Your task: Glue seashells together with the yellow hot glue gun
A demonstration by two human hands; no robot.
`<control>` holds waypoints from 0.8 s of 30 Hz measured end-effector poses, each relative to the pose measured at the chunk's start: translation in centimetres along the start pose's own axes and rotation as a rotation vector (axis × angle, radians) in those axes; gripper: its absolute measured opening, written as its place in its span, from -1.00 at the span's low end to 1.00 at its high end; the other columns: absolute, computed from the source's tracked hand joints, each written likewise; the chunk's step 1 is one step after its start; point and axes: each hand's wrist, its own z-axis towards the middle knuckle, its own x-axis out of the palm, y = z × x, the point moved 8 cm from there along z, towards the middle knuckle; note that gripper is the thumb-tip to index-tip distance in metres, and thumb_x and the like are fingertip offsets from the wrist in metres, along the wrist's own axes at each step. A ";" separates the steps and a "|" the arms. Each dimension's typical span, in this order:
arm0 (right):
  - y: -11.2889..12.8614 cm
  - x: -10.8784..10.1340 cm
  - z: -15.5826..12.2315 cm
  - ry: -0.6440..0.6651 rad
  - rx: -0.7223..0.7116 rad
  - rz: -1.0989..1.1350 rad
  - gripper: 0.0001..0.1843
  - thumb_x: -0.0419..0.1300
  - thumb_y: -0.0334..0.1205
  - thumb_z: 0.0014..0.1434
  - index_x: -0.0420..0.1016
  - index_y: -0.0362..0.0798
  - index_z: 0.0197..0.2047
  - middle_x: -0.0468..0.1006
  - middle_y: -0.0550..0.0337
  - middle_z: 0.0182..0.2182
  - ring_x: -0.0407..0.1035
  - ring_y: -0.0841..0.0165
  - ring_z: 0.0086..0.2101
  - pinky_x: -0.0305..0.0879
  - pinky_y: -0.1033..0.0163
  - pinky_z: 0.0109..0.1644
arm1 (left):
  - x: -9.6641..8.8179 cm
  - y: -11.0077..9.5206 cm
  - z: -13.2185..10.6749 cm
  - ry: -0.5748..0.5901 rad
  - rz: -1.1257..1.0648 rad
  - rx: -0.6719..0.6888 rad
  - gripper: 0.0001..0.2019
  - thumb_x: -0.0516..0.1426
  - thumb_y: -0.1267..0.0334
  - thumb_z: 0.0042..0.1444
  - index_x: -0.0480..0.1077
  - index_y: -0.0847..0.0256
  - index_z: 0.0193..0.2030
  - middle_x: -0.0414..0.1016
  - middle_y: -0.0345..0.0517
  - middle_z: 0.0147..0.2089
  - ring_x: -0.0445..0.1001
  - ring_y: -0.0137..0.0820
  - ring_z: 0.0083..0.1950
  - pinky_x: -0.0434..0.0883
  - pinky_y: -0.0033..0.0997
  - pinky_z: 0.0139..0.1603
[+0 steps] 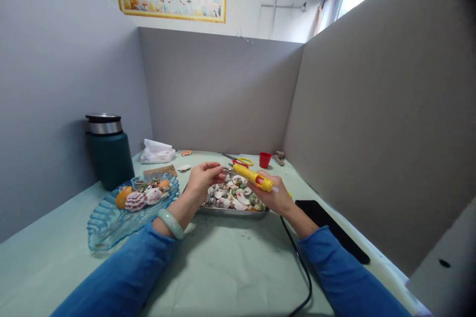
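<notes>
In my right hand (pixel 273 193) is a yellow hot glue gun (pixel 253 177), with a clear glue stick poking out of its rear end. Its nozzle points left, toward the fingertips of my left hand (pixel 204 179). Those fingers are pinched together near the nozzle on something small that I cannot make out. Below both hands lies a metal tray (pixel 230 212) filled with small seashells (pixel 240 197). A black cord (pixel 303 262) runs from beneath my right hand toward the front edge of the table.
A blue glass shell-shaped dish (pixel 107 230) with shells and a dark green bottle (pixel 110 153) stand at left. Behind the tray are scissors (pixel 244 161) and a red cup (pixel 265 160). A black flat slab (pixel 330 230) lies right. Grey partitions (pixel 219 94) surround the table.
</notes>
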 end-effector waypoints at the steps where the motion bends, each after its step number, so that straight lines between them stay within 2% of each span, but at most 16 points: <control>1: 0.0 0.1 0.0 0.006 0.001 -0.003 -0.82 0.15 -0.12 0.11 0.29 -0.02 -0.41 0.35 0.28 -0.57 0.19 0.43 -0.57 0.11 0.33 -0.48 | 0.0 0.0 0.0 -0.002 0.008 0.008 -0.70 0.31 0.33 -0.20 0.34 0.32 -0.32 0.47 -0.12 -0.49 0.45 -0.48 -0.54 0.45 -0.45 -0.44; 8: 0.0 0.7 -0.2 0.032 -0.005 -0.040 -0.80 0.12 -0.08 0.14 0.31 -0.02 -0.40 0.34 0.27 -0.58 0.19 0.44 -0.58 0.09 0.33 -0.50 | 0.4 -0.9 -0.1 0.008 0.123 0.165 -0.68 0.30 0.27 -0.20 0.29 0.28 -0.31 0.42 -0.24 -0.50 0.43 -0.49 -0.58 0.42 -0.47 -0.51; 16: 0.5 0.7 -0.2 0.034 -0.033 -0.063 -0.79 0.12 -0.08 0.14 0.29 -0.03 -0.41 0.34 0.28 -0.57 0.17 0.46 -0.58 0.09 0.35 -0.48 | 0.8 -2.1 -0.4 0.020 0.257 0.322 -0.75 0.24 0.24 -0.15 0.30 0.26 -0.34 0.41 -0.26 -0.49 0.39 -0.53 -0.58 0.34 -0.55 -0.58; 19: 0.8 0.7 -0.2 0.024 -0.078 -0.086 -0.81 0.14 -0.10 0.13 0.30 -0.03 -0.40 0.37 0.27 -0.54 0.19 0.46 -0.56 0.10 0.36 -0.46 | 0.8 -2.3 -0.4 0.014 0.283 0.353 -0.78 0.22 0.27 -0.15 0.32 0.26 -0.34 0.41 -0.26 -0.48 0.37 -0.53 -0.57 0.33 -0.55 -0.59; 24: 0.7 1.1 -0.3 0.050 -0.102 -0.119 -0.84 0.15 -0.13 0.12 0.31 -0.03 -0.38 0.39 0.25 -0.53 0.22 0.45 -0.55 0.12 0.35 -0.44 | 0.5 -2.0 0.0 -0.014 0.293 0.318 -0.82 0.20 0.30 -0.17 0.39 0.31 -0.37 0.43 -0.20 -0.50 0.38 -0.51 -0.58 0.35 -0.52 -0.55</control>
